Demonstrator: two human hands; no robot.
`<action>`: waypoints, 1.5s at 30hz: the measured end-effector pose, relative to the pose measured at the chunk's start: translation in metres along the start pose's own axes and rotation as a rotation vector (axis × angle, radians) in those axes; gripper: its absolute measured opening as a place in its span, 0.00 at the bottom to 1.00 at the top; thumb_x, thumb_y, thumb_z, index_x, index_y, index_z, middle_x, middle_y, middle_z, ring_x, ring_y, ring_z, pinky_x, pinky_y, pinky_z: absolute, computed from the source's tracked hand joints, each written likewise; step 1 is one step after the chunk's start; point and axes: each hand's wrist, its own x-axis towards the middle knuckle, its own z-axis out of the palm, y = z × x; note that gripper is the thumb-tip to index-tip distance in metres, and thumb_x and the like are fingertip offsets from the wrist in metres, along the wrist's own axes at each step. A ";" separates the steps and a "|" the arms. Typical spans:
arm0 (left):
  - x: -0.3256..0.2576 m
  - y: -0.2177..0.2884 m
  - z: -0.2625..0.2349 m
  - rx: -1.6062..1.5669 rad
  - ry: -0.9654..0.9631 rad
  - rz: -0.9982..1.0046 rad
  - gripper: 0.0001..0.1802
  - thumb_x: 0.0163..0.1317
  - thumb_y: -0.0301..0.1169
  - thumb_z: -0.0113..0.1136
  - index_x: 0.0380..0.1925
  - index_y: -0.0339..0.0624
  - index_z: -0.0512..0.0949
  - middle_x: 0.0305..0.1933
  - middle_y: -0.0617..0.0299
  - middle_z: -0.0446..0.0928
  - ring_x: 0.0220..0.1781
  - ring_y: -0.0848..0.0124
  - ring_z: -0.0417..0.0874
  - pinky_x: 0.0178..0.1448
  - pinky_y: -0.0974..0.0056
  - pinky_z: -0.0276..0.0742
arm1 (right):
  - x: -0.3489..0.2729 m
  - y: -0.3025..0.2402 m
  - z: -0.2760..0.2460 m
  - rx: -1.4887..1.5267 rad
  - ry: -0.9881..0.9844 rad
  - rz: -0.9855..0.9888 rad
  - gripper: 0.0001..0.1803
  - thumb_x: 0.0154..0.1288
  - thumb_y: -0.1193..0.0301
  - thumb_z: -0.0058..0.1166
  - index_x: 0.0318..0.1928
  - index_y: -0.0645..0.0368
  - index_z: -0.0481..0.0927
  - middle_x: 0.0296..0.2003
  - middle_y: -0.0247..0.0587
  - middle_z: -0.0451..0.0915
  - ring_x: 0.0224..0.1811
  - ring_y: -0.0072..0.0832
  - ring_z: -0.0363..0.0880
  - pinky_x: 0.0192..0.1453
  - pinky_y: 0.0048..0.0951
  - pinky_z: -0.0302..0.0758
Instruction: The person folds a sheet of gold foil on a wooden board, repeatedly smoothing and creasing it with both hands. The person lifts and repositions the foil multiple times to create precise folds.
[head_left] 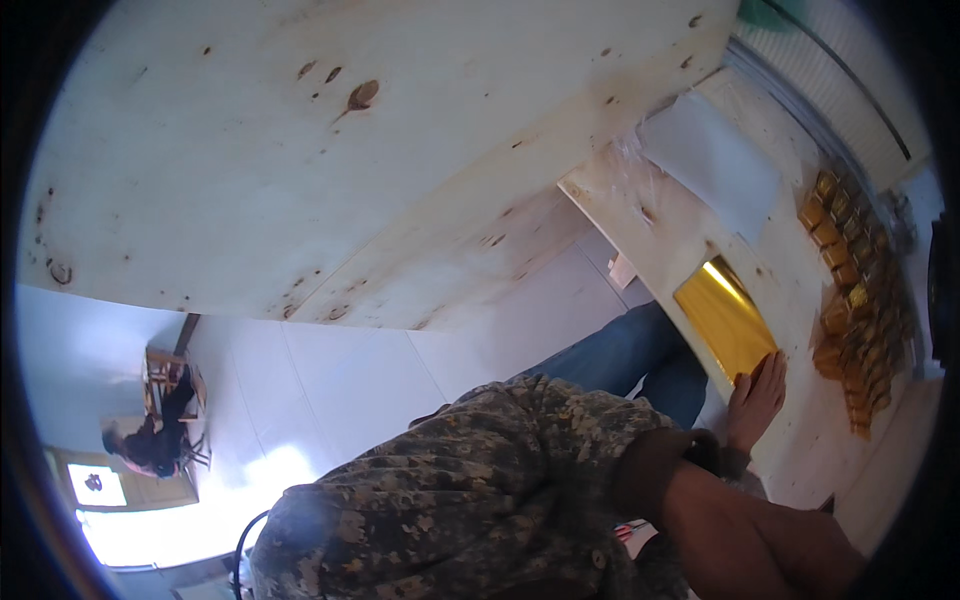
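My right hand lies flat at the near edge of a pale wooden table, its fingers resting on the lower corner of a shiny gold foil sheet. The fingers are stretched out and grip nothing. A dark band sits on that wrist, and the bare forearm comes in from the lower right. My left hand is out of view. My camouflage shirt and blue jeans fill the lower middle, with the legs under the table.
Rows of small gold-wrapped pieces lie along the table's far side. A white sheet rests beyond the foil. A large light wooden board fills the upper left. Another person sits far off on the white floor.
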 end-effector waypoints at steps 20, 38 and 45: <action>0.019 -0.053 0.018 -0.066 -0.071 -0.066 0.12 0.73 0.32 0.49 0.45 0.38 0.80 0.24 0.64 0.76 0.27 0.77 0.78 0.33 0.69 0.72 | -0.001 0.004 0.005 0.039 -0.039 0.048 0.32 0.77 0.55 0.36 0.72 0.62 0.63 0.74 0.52 0.60 0.77 0.46 0.56 0.79 0.46 0.50; 0.025 -0.069 0.023 -0.072 -0.101 -0.076 0.11 0.72 0.32 0.50 0.42 0.39 0.80 0.25 0.63 0.77 0.29 0.74 0.79 0.35 0.66 0.73 | -0.004 0.007 0.011 0.005 -0.055 0.056 0.32 0.77 0.54 0.35 0.72 0.62 0.62 0.74 0.51 0.59 0.77 0.46 0.55 0.79 0.47 0.50; 0.024 -0.068 0.028 -0.072 -0.118 -0.089 0.11 0.72 0.32 0.51 0.40 0.39 0.81 0.26 0.62 0.78 0.29 0.73 0.80 0.36 0.65 0.74 | -0.002 0.007 0.013 -0.008 -0.088 0.096 0.35 0.78 0.48 0.29 0.74 0.56 0.60 0.76 0.47 0.57 0.79 0.42 0.53 0.80 0.47 0.48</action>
